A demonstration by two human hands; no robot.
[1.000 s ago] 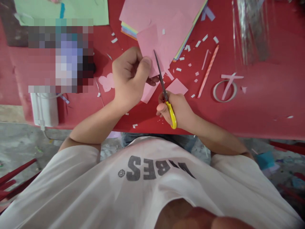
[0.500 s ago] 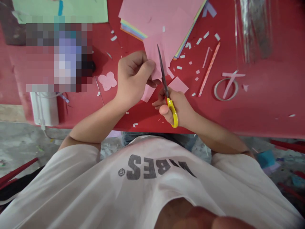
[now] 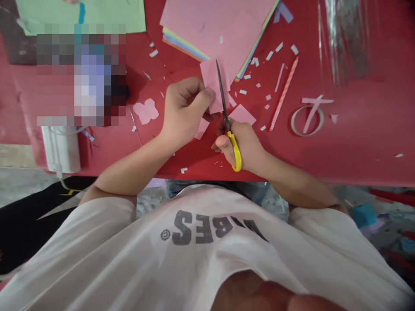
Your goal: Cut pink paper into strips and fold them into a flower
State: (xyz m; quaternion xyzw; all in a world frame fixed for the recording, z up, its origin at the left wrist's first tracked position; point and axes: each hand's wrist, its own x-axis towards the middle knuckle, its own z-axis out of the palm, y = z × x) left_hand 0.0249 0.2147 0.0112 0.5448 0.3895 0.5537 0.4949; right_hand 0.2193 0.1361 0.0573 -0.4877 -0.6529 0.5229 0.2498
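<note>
My left hand pinches a small piece of pink paper between thumb and fingers. In my right hand are scissors with yellow handles, their dark blades pointing away from me. The blades lie over the right part of the pink piece and look nearly closed; I cannot tell whether they bite into it. Below the hands, a pink square and another pink scrap rest on the red table. A pink flower-shaped cutout lies left of my left hand.
Beyond my hands is a stack of coloured paper, pink on top. To the right lie a striped pencil, a tape roll and several white snippets. At left are a white power bank with a cable and a green sheet.
My left hand and the pink piece have shifted slightly right and toward me. The scissor blades stand a little more upright. Dark clothing has come into view at the lower left.
</note>
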